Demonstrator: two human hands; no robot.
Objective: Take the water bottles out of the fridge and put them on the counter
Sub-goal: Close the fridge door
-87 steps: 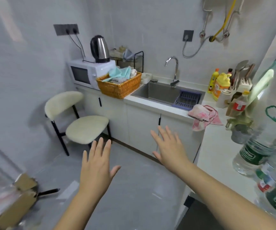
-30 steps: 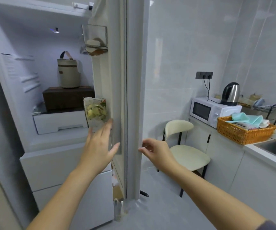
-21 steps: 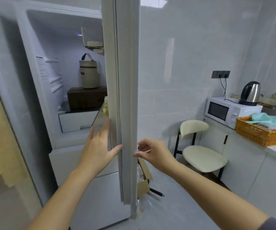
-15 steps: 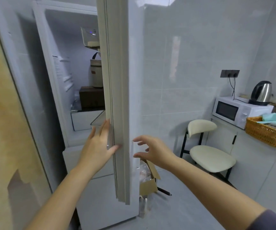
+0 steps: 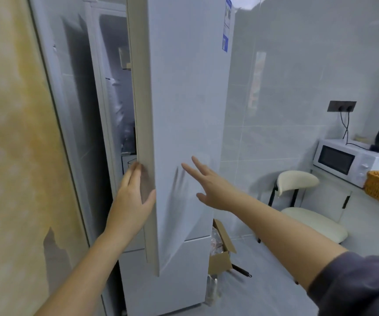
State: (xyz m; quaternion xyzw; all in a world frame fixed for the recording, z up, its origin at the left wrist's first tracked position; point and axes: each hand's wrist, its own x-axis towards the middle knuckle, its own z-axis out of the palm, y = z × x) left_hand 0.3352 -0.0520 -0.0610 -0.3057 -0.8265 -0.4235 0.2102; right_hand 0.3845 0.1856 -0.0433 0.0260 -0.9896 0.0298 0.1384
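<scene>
while the fridge door (image 5: 184, 133) stands tall and just a bit open, the left hand (image 5: 131, 201) lies flat on its left edge, nearer the gap. the right hand (image 5: 209, 185) is spread open, holding nothing. no water bottles show.

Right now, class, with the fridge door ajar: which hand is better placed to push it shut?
Right, probably. The right hand is spread open at the front of the fridge door; the left hand rests on its edge, fingers toward the gap.
</scene>
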